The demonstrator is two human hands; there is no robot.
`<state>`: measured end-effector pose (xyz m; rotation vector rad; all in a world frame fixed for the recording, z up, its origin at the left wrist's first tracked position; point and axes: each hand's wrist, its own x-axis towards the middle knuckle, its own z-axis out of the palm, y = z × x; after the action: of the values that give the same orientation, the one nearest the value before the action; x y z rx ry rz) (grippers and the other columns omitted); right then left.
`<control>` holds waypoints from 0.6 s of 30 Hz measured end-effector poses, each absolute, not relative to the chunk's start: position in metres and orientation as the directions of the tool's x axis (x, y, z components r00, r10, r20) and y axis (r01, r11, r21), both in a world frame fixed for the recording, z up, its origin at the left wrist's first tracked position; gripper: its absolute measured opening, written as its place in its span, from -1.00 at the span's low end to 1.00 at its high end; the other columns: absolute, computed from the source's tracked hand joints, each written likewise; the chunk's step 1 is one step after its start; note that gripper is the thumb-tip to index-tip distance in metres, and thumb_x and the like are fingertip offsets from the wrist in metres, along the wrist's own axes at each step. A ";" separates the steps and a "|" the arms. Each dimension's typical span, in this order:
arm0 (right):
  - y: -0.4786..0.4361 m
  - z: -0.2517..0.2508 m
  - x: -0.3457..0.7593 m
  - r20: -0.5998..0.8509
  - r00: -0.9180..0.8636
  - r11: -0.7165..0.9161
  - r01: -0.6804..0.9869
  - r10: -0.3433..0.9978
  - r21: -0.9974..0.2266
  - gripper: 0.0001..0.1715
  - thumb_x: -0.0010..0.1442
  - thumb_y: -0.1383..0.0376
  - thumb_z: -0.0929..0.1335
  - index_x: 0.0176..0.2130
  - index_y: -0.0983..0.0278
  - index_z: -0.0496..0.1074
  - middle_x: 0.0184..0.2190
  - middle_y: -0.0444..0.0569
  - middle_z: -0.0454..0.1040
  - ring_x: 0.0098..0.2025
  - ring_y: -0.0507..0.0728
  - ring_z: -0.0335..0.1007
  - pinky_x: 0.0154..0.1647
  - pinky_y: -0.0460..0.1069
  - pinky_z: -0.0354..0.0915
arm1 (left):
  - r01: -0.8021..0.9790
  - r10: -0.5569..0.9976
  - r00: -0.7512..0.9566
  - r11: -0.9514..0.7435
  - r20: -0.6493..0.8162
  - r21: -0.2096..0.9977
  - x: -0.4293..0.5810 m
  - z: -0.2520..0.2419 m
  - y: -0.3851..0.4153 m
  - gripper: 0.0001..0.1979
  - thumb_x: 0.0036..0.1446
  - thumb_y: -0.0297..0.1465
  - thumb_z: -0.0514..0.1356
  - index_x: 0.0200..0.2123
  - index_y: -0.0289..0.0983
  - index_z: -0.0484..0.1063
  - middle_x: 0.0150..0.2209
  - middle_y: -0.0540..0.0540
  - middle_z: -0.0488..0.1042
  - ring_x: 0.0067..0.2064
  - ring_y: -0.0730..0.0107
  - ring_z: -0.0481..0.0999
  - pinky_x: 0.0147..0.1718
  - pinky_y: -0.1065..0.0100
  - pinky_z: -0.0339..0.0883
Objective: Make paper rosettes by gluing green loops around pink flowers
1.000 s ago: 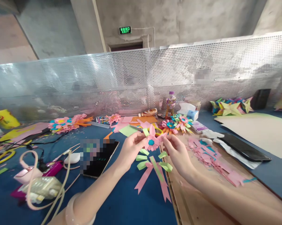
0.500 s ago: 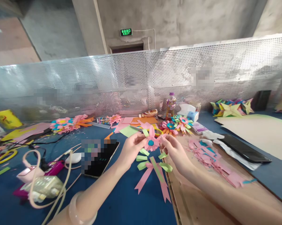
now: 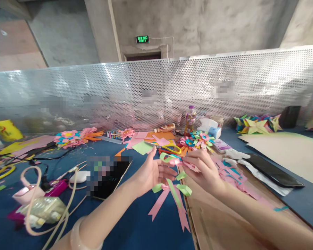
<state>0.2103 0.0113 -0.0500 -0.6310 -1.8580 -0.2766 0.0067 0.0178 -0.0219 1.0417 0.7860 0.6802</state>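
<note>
Pink paper flower (image 3: 175, 161), mid-frame: right hand (image 3: 207, 172) pinches its side, maybe so it won't squash; left hand (image 3: 147, 175) is spread.

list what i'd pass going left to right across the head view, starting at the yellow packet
yellow packet → dark phone → left hand → pink paper flower → right hand → second phone
</note>
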 end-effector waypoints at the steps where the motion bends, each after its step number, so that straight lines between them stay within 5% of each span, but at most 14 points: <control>1: 0.011 -0.049 0.219 0.910 -0.364 0.845 0.534 0.199 0.029 -0.72 0.15 0.43 0.34 -0.12 0.18 0.40 -0.29 -0.01 0.48 -0.24 0.11 0.38 -0.23 0.04 0.29 | -0.131 0.738 0.627 0.415 -0.249 0.900 0.008 -0.020 0.015 -0.36 0.07 0.12 -0.04 -0.32 -0.38 0.43 -0.40 -0.19 0.46 -0.37 0.31 0.46 -0.43 0.39 0.25; 4: 0.007 -0.049 0.240 0.835 -0.538 0.848 0.490 0.112 0.202 -0.61 0.23 0.46 0.23 0.01 0.17 0.36 -0.26 0.01 0.51 -0.22 0.12 0.37 -0.23 0.05 0.30 | -0.167 0.691 0.704 0.388 -0.166 0.906 0.014 -0.015 0.004 -0.62 0.11 -0.11 0.13 -0.40 -0.35 0.44 -0.47 -0.09 0.40 -0.43 0.42 0.40 -0.41 0.41 0.25; 7: 0.003 -0.054 0.252 0.795 -0.599 0.859 0.453 0.096 0.238 -0.55 0.27 0.45 0.16 0.08 0.16 0.30 -0.22 0.02 0.52 -0.17 0.13 0.37 -0.18 0.06 0.31 | -0.190 0.735 0.669 0.307 -0.106 0.933 0.020 -0.017 -0.006 -0.83 0.07 -0.33 0.22 -0.35 -0.34 0.45 -0.45 -0.05 0.39 -0.43 0.45 0.38 -0.36 0.39 0.27; 10: 0.005 -0.064 0.259 0.769 -0.618 0.866 0.462 0.162 0.190 -0.47 0.21 0.45 0.22 0.16 0.17 0.20 -0.09 0.07 0.47 -0.05 0.17 0.35 -0.08 0.10 0.29 | -0.139 0.795 0.594 0.254 -0.125 0.957 0.024 -0.022 -0.008 -0.83 0.05 -0.35 0.23 -0.33 -0.34 0.47 -0.42 -0.07 0.43 -0.38 0.40 0.43 -0.29 0.33 0.29; 12: 0.006 -0.071 0.261 0.806 -0.493 0.852 0.524 0.327 -0.026 -0.41 0.17 0.43 0.26 0.18 0.19 0.14 -0.05 0.11 0.41 0.00 0.20 0.31 -0.05 0.12 0.27 | -0.058 0.840 0.527 0.193 -0.134 0.980 0.025 -0.024 -0.007 -0.81 0.05 -0.32 0.23 -0.31 -0.33 0.48 -0.38 -0.09 0.46 -0.32 0.36 0.46 -0.24 0.32 0.29; 14: 0.006 -0.074 0.261 0.767 -0.280 0.770 0.497 0.578 -0.399 -0.48 0.21 0.36 0.23 0.16 0.20 0.15 -0.08 0.10 0.39 -0.05 0.19 0.33 -0.09 0.12 0.30 | 0.022 0.867 0.482 0.133 -0.127 0.991 0.025 -0.024 -0.007 -0.80 0.06 -0.30 0.21 -0.28 -0.31 0.48 -0.33 -0.09 0.49 -0.25 0.33 0.47 -0.21 0.32 0.29; 16: 0.002 -0.073 0.258 0.589 -0.170 0.607 0.347 0.790 -0.715 -0.62 0.27 0.25 0.16 0.07 0.19 0.26 -0.14 0.06 0.41 -0.14 0.17 0.36 -0.16 0.09 0.32 | 0.077 0.869 0.484 0.076 -0.104 0.994 0.025 -0.024 -0.008 -0.79 0.09 -0.29 0.19 -0.26 -0.30 0.48 -0.27 -0.09 0.50 -0.17 0.29 0.47 -0.16 0.32 0.27; 18: -0.005 -0.068 0.252 0.409 -0.188 0.443 0.216 0.893 -0.870 -0.65 0.28 0.13 0.16 -0.07 0.19 0.37 -0.20 0.01 0.44 -0.18 0.16 0.37 -0.16 0.07 0.31 | 0.127 0.857 0.508 0.020 -0.082 0.992 0.027 -0.024 -0.011 -0.79 0.11 -0.28 0.18 -0.26 -0.29 0.47 -0.24 -0.09 0.50 -0.12 0.27 0.45 -0.12 0.32 0.25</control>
<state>0.2520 -0.0047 -0.0676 -0.9729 -1.6737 0.8298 0.0266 -0.0113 -0.0240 1.4610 0.9064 0.7088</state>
